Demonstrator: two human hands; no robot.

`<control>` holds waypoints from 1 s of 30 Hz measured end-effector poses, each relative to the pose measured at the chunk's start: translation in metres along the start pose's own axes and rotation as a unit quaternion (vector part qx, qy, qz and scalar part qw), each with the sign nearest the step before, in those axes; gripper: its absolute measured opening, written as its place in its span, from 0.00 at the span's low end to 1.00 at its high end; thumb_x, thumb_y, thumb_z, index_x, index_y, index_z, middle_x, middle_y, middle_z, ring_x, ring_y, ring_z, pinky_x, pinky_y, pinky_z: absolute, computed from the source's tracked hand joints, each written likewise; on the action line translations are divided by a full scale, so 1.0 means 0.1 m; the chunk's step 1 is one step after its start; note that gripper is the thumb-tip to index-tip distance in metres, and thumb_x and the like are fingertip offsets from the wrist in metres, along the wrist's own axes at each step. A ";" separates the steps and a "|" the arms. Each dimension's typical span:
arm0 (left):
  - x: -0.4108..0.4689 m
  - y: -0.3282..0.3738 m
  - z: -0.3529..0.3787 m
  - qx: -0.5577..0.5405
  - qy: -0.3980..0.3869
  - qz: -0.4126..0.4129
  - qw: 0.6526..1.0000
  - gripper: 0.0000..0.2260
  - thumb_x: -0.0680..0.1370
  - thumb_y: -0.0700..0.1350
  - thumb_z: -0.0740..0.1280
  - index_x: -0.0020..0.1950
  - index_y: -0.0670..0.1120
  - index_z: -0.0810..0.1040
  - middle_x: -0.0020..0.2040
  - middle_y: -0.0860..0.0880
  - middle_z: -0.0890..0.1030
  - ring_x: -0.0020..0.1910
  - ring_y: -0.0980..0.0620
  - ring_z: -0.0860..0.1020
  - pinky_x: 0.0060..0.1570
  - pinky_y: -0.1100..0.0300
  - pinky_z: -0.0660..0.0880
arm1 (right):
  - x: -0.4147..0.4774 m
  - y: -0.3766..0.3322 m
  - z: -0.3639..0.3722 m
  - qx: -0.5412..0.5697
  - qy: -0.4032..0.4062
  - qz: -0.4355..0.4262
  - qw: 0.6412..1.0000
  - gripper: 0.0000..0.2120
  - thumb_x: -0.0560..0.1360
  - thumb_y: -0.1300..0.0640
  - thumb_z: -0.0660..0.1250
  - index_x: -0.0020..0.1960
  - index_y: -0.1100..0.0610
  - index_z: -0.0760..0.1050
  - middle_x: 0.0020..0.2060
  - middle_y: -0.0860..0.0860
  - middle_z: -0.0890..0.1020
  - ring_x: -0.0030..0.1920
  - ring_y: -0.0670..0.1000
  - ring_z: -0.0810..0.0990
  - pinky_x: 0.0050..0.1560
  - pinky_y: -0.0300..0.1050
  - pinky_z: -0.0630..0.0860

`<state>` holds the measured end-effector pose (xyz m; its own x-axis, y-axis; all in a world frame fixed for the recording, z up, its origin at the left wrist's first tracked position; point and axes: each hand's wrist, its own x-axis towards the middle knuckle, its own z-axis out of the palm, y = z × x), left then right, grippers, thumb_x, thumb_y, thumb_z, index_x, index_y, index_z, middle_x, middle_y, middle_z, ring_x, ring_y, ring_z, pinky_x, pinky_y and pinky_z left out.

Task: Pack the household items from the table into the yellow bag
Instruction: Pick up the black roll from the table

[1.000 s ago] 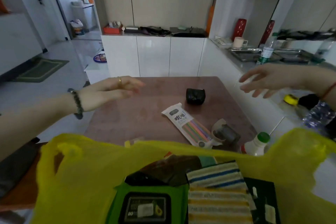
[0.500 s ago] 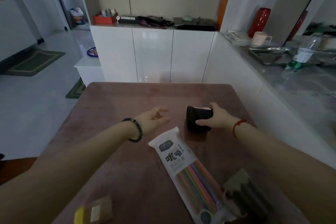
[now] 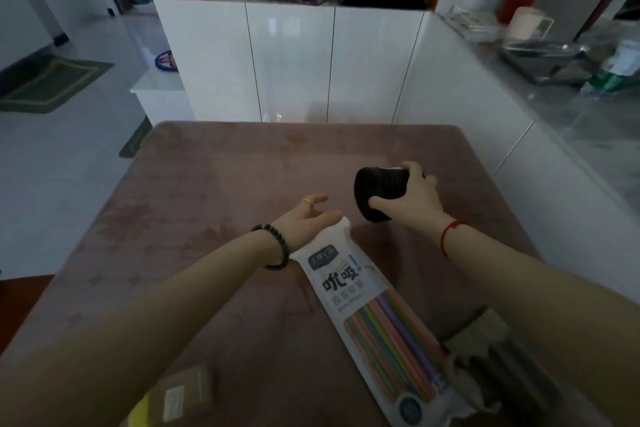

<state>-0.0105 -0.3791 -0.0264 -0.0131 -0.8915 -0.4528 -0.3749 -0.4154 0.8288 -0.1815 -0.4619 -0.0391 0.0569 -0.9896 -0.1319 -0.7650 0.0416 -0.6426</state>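
Two hands out over the mauve worktop (image 3: 225,184); low left, a brown packet (image 3: 180,395), label too blurred to read; left hand (image 3: 308,218) loose, fingers relaxed, just beside the straw pack (image 3: 374,315) lying flat, printed "吮吸" above coloured straws; right hand (image 3: 412,198) wraps a black roll (image 3: 377,192) mid-worktop.

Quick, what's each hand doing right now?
Left hand: open, holding nothing.
Right hand: gripping the black roll.
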 end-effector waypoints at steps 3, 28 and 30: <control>-0.45 0.32 -0.09 -0.081 0.024 0.003 0.996 0.30 0.75 0.57 0.61 0.74 0.54 0.52 0.73 0.45 0.63 0.66 0.42 0.70 0.55 0.48 0.73 | -0.55 -0.37 -0.38 -0.003 -0.026 -0.105 0.994 0.43 0.63 0.50 0.75 0.71 0.49 0.55 0.66 0.56 0.62 0.64 0.58 0.67 0.65 0.54 0.71; -4.04 -0.31 -0.30 0.554 -0.061 0.081 0.826 0.33 0.71 0.58 0.67 0.71 0.47 0.62 0.69 0.49 0.69 0.66 0.49 0.70 0.65 0.57 0.68 | -4.45 -0.95 -1.10 0.076 -0.299 -0.254 0.917 0.30 0.57 0.44 0.75 0.58 0.42 0.74 0.53 0.44 0.82 0.54 0.41 0.81 0.52 0.38 0.78; -4.06 -0.42 -0.33 0.541 -0.019 0.082 0.837 0.22 0.76 0.54 0.63 0.66 0.44 0.69 0.63 0.46 0.75 0.60 0.47 0.73 0.58 0.60 0.69 | -4.56 -0.88 -0.87 0.052 -0.380 -0.208 0.900 0.27 0.61 0.44 0.76 0.59 0.45 0.75 0.54 0.46 0.82 0.55 0.45 0.81 0.56 0.46 0.78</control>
<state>0.0409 -0.0054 0.1339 -0.1682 -0.9059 -0.3888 -0.9848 0.1370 0.1068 -0.1961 -0.0266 0.1436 0.7767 -0.5449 -0.3160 -0.5139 -0.2582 -0.8181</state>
